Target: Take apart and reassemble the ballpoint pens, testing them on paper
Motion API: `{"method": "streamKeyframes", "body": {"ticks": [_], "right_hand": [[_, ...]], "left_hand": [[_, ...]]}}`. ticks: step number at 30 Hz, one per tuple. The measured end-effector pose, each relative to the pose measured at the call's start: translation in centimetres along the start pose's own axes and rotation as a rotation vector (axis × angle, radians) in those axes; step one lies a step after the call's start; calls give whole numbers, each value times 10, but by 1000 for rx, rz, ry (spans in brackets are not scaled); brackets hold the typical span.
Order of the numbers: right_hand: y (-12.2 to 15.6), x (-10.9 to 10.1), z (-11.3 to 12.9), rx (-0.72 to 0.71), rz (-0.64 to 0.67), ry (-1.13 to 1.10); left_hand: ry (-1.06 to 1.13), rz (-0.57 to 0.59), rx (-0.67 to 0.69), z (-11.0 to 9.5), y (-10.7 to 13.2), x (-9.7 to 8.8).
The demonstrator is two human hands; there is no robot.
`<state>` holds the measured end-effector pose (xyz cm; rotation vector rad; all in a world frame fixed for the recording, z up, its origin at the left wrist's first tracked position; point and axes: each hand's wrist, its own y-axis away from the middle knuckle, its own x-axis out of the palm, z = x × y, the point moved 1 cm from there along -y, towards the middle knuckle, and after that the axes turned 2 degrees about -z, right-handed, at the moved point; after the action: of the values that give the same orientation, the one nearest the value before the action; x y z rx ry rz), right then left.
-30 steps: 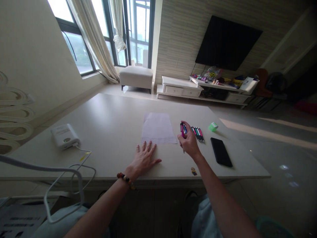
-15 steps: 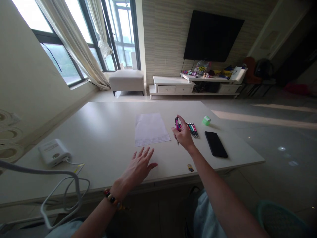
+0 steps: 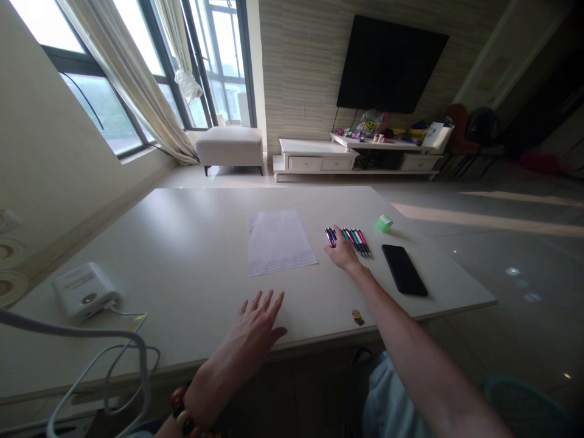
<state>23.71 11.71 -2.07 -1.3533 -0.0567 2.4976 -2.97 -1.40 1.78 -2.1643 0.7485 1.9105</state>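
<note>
My right hand (image 3: pixel 341 250) is down at the left end of a row of pens, its thumb and fingers closed around a pink pen (image 3: pixel 329 238). Several more pens with pink, green and dark barrels (image 3: pixel 358 241) lie side by side, partly hidden behind that hand. My left hand (image 3: pixel 255 325) rests near the table's front edge with its fingers spread and nothing in it. Just beyond it lies a sheet of paper (image 3: pixel 280 240) with lines of writing along its near edge.
Right of the pens are a black phone (image 3: pixel 404 270) and a small green box-like object (image 3: pixel 384 223). A cartoon sticker (image 3: pixel 358 317) is near the front edge of the white table (image 3: pixel 191 255). A white device (image 3: pixel 86 291) with a cable (image 3: pixel 132 325) sits at the left.
My right hand has brought the pink pen down from above the table to the left end of the row. My left hand stays spread, slightly lower in view as the camera shifts.
</note>
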Motion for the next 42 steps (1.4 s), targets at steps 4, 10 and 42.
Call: {"method": "streamKeyframes", "body": {"ticks": [4, 10, 42], "right_hand": [[-5, 11, -10, 12, -29, 102], [-10, 22, -13, -19, -58, 170], [146, -33, 50, -351, 506, 298]], "left_hand": [[26, 29, -8, -5, -5, 3], [37, 23, 38, -8, -4, 10], [-21, -265, -120, 23, -55, 24]]}}
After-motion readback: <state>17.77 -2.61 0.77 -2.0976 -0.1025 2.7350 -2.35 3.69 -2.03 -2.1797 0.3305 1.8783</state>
